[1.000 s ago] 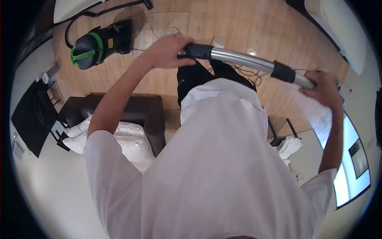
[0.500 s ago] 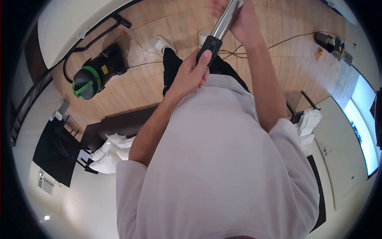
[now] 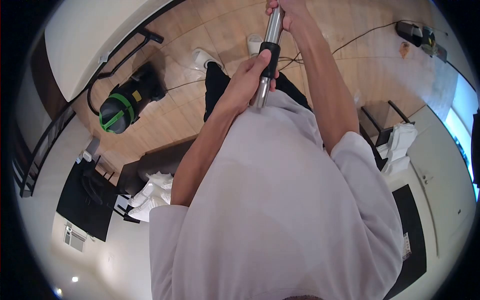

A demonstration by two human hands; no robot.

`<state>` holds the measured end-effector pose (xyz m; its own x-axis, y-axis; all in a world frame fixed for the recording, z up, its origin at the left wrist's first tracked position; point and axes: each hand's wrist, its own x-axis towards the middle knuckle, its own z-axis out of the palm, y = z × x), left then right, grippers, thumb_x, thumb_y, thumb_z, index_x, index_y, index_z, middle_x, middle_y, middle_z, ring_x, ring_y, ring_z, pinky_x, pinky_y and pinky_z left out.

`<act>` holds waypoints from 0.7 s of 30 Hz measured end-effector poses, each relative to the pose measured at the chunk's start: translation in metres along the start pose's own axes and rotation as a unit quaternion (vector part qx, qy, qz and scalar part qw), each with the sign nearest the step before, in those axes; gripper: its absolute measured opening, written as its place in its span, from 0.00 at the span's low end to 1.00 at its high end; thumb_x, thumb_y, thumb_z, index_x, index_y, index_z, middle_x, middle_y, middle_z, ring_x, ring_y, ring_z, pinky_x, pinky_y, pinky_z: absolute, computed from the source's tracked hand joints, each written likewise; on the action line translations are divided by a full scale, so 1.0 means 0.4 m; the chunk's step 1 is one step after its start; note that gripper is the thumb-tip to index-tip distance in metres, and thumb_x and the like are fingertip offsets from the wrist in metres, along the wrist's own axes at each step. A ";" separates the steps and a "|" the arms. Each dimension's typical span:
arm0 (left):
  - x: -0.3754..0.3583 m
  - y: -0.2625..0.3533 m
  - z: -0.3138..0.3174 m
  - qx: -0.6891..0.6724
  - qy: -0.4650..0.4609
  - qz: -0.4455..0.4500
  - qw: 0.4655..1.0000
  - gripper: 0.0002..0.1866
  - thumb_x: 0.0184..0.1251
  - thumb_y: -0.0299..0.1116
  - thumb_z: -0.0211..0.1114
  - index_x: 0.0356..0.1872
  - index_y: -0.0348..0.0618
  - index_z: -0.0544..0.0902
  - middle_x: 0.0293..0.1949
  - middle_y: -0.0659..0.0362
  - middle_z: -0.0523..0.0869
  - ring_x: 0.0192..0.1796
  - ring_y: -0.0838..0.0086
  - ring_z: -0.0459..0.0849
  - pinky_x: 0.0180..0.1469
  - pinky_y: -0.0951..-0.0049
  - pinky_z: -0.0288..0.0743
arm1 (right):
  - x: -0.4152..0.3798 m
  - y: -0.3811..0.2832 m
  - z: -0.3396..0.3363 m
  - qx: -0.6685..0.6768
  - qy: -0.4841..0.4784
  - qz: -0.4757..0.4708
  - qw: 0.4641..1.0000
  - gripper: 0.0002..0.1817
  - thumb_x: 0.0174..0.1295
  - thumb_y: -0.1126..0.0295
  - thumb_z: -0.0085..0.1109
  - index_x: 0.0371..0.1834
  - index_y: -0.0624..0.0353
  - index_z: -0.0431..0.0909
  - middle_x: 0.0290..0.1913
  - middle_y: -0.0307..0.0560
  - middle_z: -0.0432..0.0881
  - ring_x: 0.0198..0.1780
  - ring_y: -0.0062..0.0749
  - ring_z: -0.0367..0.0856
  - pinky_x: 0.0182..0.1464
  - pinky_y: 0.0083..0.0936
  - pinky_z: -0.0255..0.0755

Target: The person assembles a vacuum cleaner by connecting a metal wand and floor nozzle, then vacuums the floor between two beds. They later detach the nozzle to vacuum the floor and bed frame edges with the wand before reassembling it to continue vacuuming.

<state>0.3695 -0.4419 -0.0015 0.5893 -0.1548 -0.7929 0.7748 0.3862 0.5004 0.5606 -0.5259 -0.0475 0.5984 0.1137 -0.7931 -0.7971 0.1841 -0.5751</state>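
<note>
Steel vacuum tube [image 3: 272,30], one, gripped by two hands: left hand [image 3: 247,82], right hand [image 3: 289,11]

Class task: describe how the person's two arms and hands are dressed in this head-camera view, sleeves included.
Both arms are bare from the short sleeves of a white T-shirt down. The left hand and right hand wear no gloves; no watch, ring or marking shows on either.

Left hand [image 3: 250,75], arm bent at the elbow, fingers curled closed in a fist-like grip before the chest. Right hand [image 3: 287,10], arm extended forward, fingers likewise closed, partly cut by the frame edge.
</note>
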 end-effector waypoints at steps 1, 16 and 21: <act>-0.002 0.000 0.007 0.000 0.000 0.006 1.000 0.32 0.79 0.62 0.56 0.51 0.35 0.80 0.35 0.59 0.83 0.32 0.77 0.82 0.40 0.74 0.80 | 0.006 -0.002 -0.001 -0.024 -0.005 0.034 0.999 0.23 0.77 0.47 0.57 0.32 0.54 0.71 0.19 0.35 0.69 0.17 0.24 0.67 0.21 0.26 0.69; 0.031 0.010 0.039 0.025 0.050 0.029 0.998 0.32 0.78 0.64 0.55 0.40 0.39 0.81 0.29 0.61 0.82 0.25 0.79 0.78 0.33 0.73 0.80 | 0.053 0.009 -0.027 0.011 0.024 -0.019 0.999 0.20 0.78 0.54 0.56 0.30 0.54 0.70 0.17 0.38 0.70 0.15 0.29 0.67 0.19 0.31 0.66; 0.014 0.030 0.068 0.015 0.065 0.047 0.997 0.32 0.78 0.64 0.54 0.39 0.38 0.80 0.28 0.60 0.82 0.26 0.77 0.80 0.35 0.70 0.84 | 0.086 -0.001 -0.029 -0.068 0.016 0.041 0.997 0.21 0.76 0.53 0.59 0.30 0.54 0.70 0.17 0.39 0.70 0.15 0.30 0.67 0.18 0.32 0.67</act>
<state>0.3883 -0.4630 0.0097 0.6266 0.0016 -0.7794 0.7250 0.3659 0.5836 0.5806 -0.5335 -0.0769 0.5292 0.0912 -0.8436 -0.8484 0.0414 -0.5277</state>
